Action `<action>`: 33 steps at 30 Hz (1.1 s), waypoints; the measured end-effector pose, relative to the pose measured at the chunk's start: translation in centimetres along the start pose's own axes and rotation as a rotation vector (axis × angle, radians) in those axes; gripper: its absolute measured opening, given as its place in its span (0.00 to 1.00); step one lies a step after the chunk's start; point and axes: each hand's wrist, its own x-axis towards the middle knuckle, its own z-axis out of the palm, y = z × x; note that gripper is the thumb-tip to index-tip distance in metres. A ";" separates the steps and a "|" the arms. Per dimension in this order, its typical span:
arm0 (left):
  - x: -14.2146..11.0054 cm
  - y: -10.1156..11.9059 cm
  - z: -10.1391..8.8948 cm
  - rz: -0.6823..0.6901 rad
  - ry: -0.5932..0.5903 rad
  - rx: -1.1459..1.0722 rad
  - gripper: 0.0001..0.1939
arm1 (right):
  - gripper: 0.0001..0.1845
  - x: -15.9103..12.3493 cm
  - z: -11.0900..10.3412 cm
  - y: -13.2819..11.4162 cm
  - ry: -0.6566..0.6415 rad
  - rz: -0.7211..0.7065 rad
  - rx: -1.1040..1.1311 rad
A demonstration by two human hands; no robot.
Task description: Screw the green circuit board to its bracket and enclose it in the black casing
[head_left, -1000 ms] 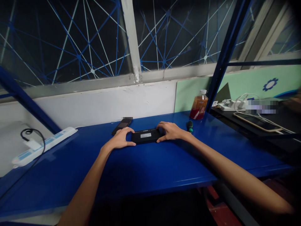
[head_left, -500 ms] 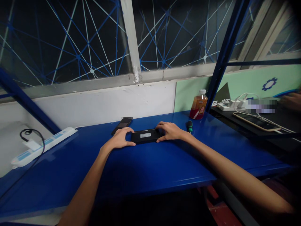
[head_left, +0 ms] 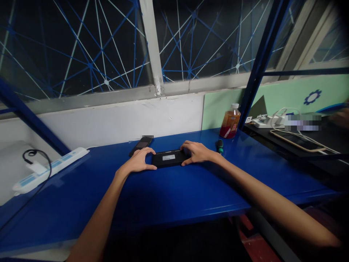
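A flat black rectangular device [head_left: 174,162] with a small white label lies on the blue table. My left hand [head_left: 140,160] grips its left end, thumb at the near edge and fingers at the far edge. At the opposite end my right hand [head_left: 196,152] holds it the same way, thumb in front and fingers curled behind. Just beyond my left hand lies a dark phone [head_left: 142,144], partly covered by that hand. To the right of my right hand is a screwdriver with a black and green handle [head_left: 219,145].
A bottle of orange-red drink [head_left: 230,122] stands at the table's back right. A white power strip [head_left: 51,170] with a black cable lies at the left. On the dark table to the right are a phone [head_left: 296,141], white cables and another person's blurred hand [head_left: 340,117].
Both of my hands keep the same grip, and the black device stays in place. The other person's hand at the far right has shifted slightly.
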 end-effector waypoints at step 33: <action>-0.1 0.5 -0.5 0.040 -0.052 0.000 0.28 | 0.36 -0.2 -0.1 0.2 -0.035 -0.015 0.105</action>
